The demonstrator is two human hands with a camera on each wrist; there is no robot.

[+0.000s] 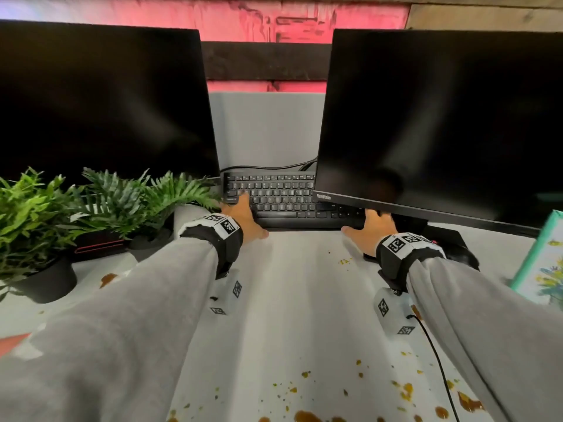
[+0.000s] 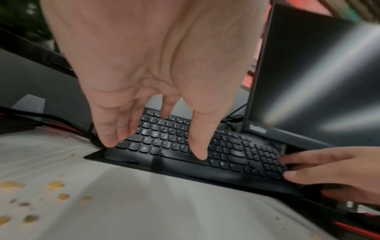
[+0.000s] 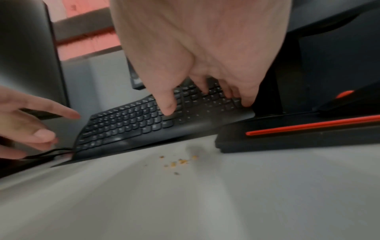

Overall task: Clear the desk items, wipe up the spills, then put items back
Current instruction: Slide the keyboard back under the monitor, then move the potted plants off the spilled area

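Note:
A black keyboard (image 1: 283, 199) lies at the back of the white desk (image 1: 292, 300), between two monitors. My left hand (image 1: 243, 220) hovers at its left end with fingers straight and spread, as the left wrist view (image 2: 154, 149) shows. My right hand (image 1: 368, 226) rests on the keyboard's right end (image 3: 127, 123), fingers lying on the keys and thumb (image 3: 168, 110) pointing down at the front edge. Brown spills (image 1: 307, 417) and crumbs (image 1: 344, 261) dot the desk in front of the keyboard.
Dark monitors stand at left (image 1: 100, 102) and right (image 1: 441, 117); the right one overhangs the keyboard. Potted green plants (image 1: 39, 214) crowd the left side. A black stand base with a red stripe (image 3: 308, 129) sits right of the keyboard, and a teal box (image 1: 545, 263) at the far right.

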